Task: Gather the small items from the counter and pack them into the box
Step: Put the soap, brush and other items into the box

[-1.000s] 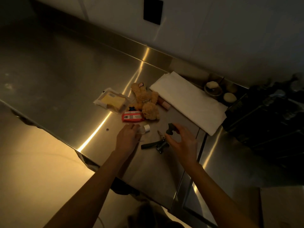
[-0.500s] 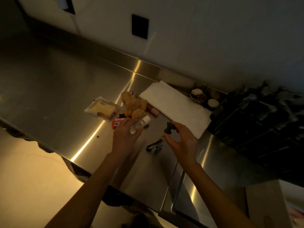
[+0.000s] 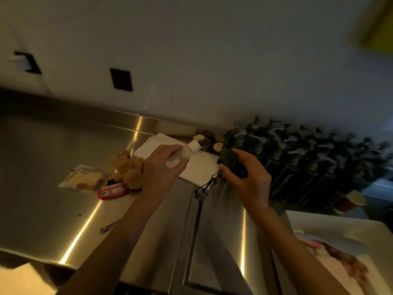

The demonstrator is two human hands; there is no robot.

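My left hand (image 3: 161, 169) is raised over the steel counter (image 3: 42, 167) and grips a small clear bottle with a white cap (image 3: 192, 147). To its right my right hand (image 3: 248, 179) curls its fingers round a small dark item (image 3: 230, 162), which is blurred. Below that thumb, a black-handled tool (image 3: 203, 188) lies on the counter. A tan teddy bear (image 3: 127, 169), a red packet (image 3: 111, 190) and a clear packet with a yellow slab (image 3: 83, 178) lie left of my left hand. The white box (image 3: 336, 226) is at the lower right.
A folded white cloth (image 3: 202, 169) lies behind my hands. A black crate of dark pump bottles (image 3: 308, 162) fills the right back of the counter. Small cream round things (image 3: 217, 145) sit by the wall. A tiny purple scrap (image 3: 108, 227) lies near the front edge.
My left hand has lifted the bottle off the counter and carried it up and to the right. The view has swung right, bringing the white box into sight. The right hand keeps its dark item.
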